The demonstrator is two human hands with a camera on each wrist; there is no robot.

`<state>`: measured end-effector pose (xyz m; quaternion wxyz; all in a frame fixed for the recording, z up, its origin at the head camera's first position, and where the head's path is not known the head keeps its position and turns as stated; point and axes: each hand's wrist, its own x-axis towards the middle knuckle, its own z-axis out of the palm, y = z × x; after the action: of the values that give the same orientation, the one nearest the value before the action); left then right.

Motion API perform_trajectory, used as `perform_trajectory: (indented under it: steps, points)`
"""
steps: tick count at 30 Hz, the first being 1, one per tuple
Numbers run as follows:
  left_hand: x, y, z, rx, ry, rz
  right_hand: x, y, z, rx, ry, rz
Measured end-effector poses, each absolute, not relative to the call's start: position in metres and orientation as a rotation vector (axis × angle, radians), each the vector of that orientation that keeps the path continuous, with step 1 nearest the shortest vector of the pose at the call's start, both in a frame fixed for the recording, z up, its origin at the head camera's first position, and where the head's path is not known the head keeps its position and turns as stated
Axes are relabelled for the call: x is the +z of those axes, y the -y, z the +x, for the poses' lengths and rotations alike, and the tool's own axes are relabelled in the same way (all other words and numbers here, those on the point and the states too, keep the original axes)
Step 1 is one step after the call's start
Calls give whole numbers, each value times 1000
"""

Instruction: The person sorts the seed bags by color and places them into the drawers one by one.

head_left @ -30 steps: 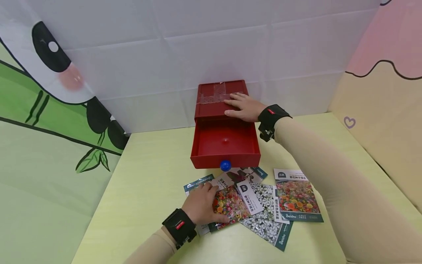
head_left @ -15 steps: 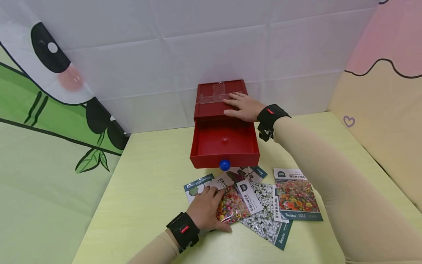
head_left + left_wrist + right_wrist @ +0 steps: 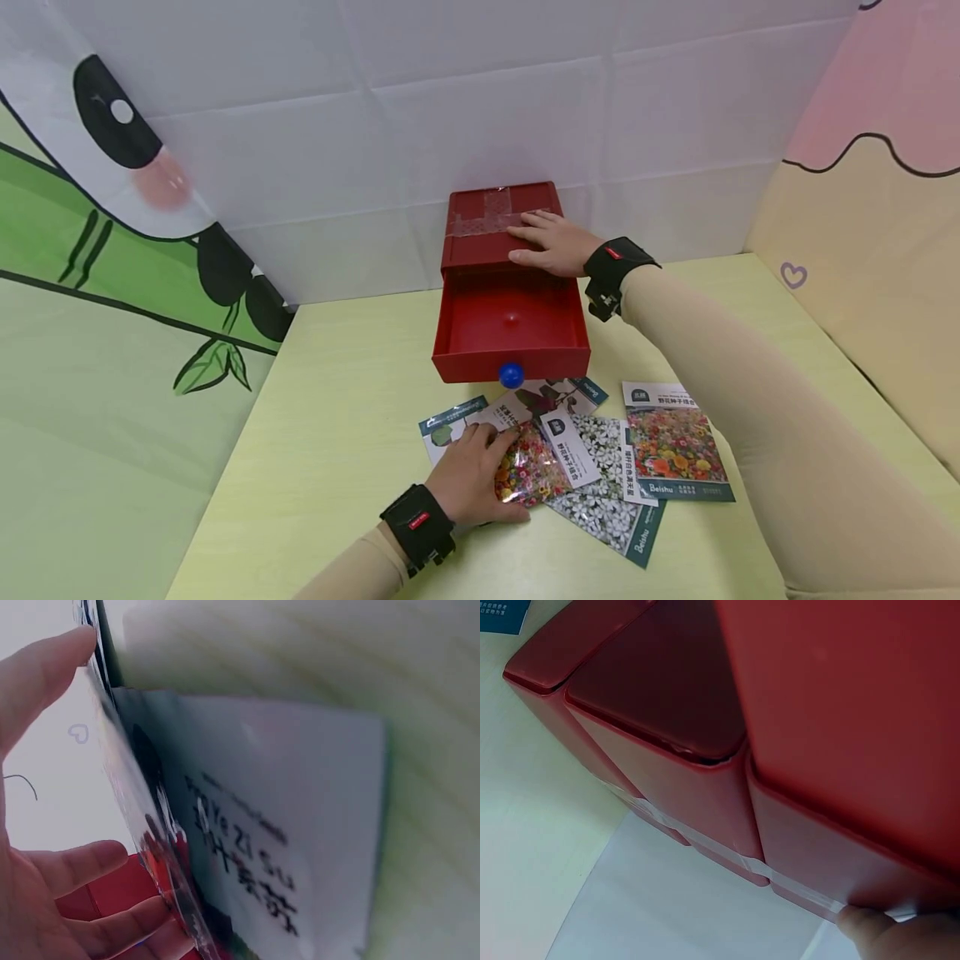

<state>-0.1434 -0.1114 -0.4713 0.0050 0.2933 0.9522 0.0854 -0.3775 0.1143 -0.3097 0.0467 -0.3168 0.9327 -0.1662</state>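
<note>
My left hand (image 3: 468, 475) holds a colourful wildflower seed packet (image 3: 531, 467) by its edges, fingers at the far side and thumb at the near side. In the left wrist view this packet stands tilted, with a white packet (image 3: 330, 780) lying flat beneath. My right hand (image 3: 555, 243) rests with extended fingers on top of a red drawer box (image 3: 468, 250), whose top is taped. Its top drawer (image 3: 480, 365) is pulled out, bare inside, with a blue knob (image 3: 512, 375) in front.
Overlapping white-flower packets (image 3: 600, 521) lie right of my left hand. Another wildflower packet (image 3: 678, 442) lies further right, and a dark-leaf packet (image 3: 551, 396) below the drawer front. A white cloth wall (image 3: 337, 183) stands behind the box. Clear tape (image 3: 720, 851) binds the box.
My left hand has slid slightly right and closed in on the wildflower packet, uncovering more of the packet at its left. The right hand and the drawer have not moved.
</note>
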Motion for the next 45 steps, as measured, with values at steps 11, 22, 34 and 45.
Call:
perform_trajectory:
  steps: [11,22,34,45]
  points:
    - [-468,113,-141,333,-2944,917,-312,-113,-377,-510,-2854,-960]
    - [-446,112,-138,355,-2860,897,-311,-113,-377,-504,-2863,-959]
    - [-427,113,-136,329,-2847,1010,-310,-113,-374,-512,-2863,-971]
    - [-403,112,-125,365,-2855,1168,-308,-113,-373,-518,-2860,-980]
